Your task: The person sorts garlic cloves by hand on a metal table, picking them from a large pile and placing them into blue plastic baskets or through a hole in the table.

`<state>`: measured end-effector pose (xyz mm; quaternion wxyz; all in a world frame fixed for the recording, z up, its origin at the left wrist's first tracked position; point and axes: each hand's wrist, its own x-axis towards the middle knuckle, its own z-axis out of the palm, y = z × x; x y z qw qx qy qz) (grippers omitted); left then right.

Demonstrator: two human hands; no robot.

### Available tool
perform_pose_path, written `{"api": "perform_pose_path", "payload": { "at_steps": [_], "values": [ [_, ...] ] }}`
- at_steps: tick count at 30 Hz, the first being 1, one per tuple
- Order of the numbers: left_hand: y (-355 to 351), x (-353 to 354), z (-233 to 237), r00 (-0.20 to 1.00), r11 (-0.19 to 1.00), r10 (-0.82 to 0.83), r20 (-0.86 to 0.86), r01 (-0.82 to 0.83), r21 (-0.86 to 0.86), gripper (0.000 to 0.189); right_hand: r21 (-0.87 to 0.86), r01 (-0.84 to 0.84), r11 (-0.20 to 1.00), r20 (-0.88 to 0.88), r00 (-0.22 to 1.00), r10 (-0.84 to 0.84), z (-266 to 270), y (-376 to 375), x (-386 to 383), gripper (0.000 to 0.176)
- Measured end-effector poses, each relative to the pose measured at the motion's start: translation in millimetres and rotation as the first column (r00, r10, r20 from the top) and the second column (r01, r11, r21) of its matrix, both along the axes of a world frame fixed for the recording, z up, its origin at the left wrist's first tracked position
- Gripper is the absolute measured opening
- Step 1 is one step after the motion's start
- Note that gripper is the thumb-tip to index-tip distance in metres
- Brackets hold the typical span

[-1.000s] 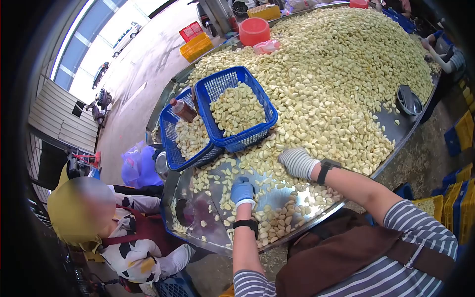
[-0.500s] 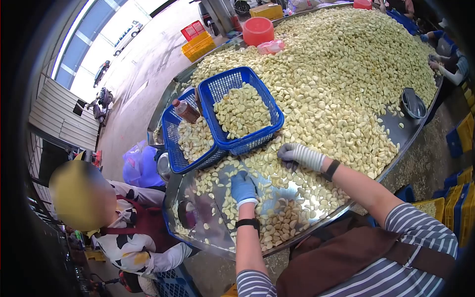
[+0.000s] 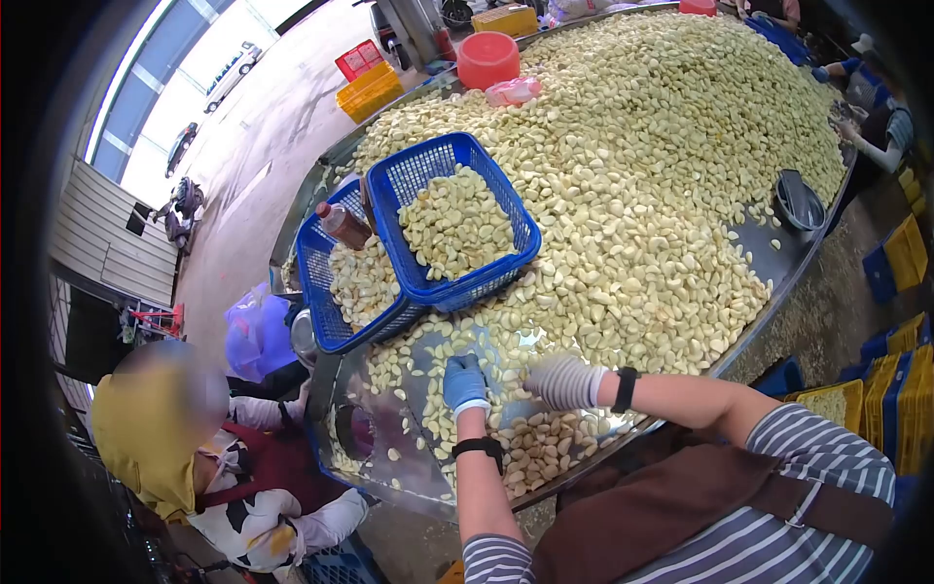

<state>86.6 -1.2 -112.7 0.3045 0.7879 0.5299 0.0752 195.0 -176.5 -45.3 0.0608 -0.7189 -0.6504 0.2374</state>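
Observation:
A large heap of pale, flat, bean-like pieces covers the metal table. My left hand, in a blue glove, rests among scattered pieces near the front edge, its fingers curled and their tips hidden. Just right of it is my right hand, in a striped white-grey glove, over the lower side of the heap with blurred fingertips. Browner pieces lie in a small pile below both hands. Beyond my left hand stands a blue basket of pale pieces, overlapping a second blue basket.
A bottle lies in the second basket. Another person stands at the left edge. Further back are a red tub and a pink bag. A dark-handled container sits at right, with co-workers beyond and yellow crates below.
My right hand has moved down and closer to my left hand, off the heap's edge. The view has shifted slightly, and the person at left has turned and leaned.

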Motion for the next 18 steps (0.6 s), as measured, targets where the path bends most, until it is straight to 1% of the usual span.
{"api": "perform_pose_path", "payload": {
  "at_steps": [2,3,5,6,7,8,9,10,11,12,13,14,15,16,17,18],
  "values": [
    [9,-8,-25,1.0,0.998,0.005,-0.005,-0.005,-0.065,0.032,0.146,0.103,0.984,0.019,0.994,-0.107,5,23,31,0.015],
    [10,-12,-36,1.0,0.998,0.007,-0.005,-0.008,-0.063,0.032,0.147,0.101,0.984,0.018,0.994,-0.104,-8,27,38,0.015],
    [13,-20,-51,0.999,0.998,0.018,-0.028,-0.02,-0.052,0.033,0.055,0.029,0.998,0.184,0.982,-0.039,-39,35,48,0.014],
    [3,-15,-8,0.994,0.973,0.024,-0.108,-0.048,-0.225,0.037,0.061,0.024,0.998,0.183,0.982,-0.035,-38,34,46,0.014],
    [4,-20,-11,0.994,0.974,0.03,-0.107,-0.053,-0.218,0.037,0.019,0.056,0.998,0.166,0.984,-0.058,-35,32,43,0.016],
    [2,-27,-17,0.995,0.989,0.028,-0.095,-0.042,-0.14,0.034,-0.028,0.081,0.996,0.153,0.985,-0.076,-33,30,41,0.018],
    [-1,-33,-21,0.996,0.997,0.023,-0.09,-0.029,-0.065,0.032,-0.03,0.074,0.997,0.152,0.986,-0.069,-31,27,38,0.018],
    [-12,-33,-11,0.999,0.993,0.05,0.002,-0.049,-0.109,0.026,-0.008,0.103,0.995,0.131,0.986,-0.101,-31,24,35,0.018],
    [-26,-30,-4,0.998,0.991,0.057,-0.002,-0.057,-0.117,0.026,0.008,0.134,0.991,0.106,0.985,-0.134,-32,20,32,0.018],
    [-41,-25,3,0.991,0.995,-0.093,0.091,0.088,0.056,0.023,-0.006,0.09,0.996,0.116,0.989,-0.088,-35,20,30,0.018],
    [-53,-19,6,0.954,0.947,-0.253,0.164,0.209,0.244,0.02,-0.01,0.086,0.996,0.115,0.99,-0.084,-34,19,30,0.018],
    [-62,-14,9,0.923,0.919,-0.367,0.119,0.339,0.202,0.019,0.002,0.07,0.998,0.109,0.992,-0.07,-32,19,30,0.018],
    [-65,-11,11,0.923,0.919,-0.366,0.12,0.338,0.206,0.019,0.015,0.056,0.998,0.105,0.993,-0.057,-29,18,31,0.017],
    [-68,-6,13,0.921,0.903,-0.389,-0.013,0.384,0.194,0.019,0.047,0.08,0.996,0.07,0.994,-0.084,-27,14,33,0.016],
    [-70,-2,16,0.902,0.886,-0.408,-0.144,0.429,0.176,0.02,0.05,0.083,0.995,0.076,0.993,-0.086,-26,11,34,0.016],
    [-68,-1,25,0.881,0.874,-0.413,-0.229,0.454,0.171,0.026,0.052,0.101,0.994,0.061,0.993,-0.104,-26,8,34,0.016]
  ]
}}
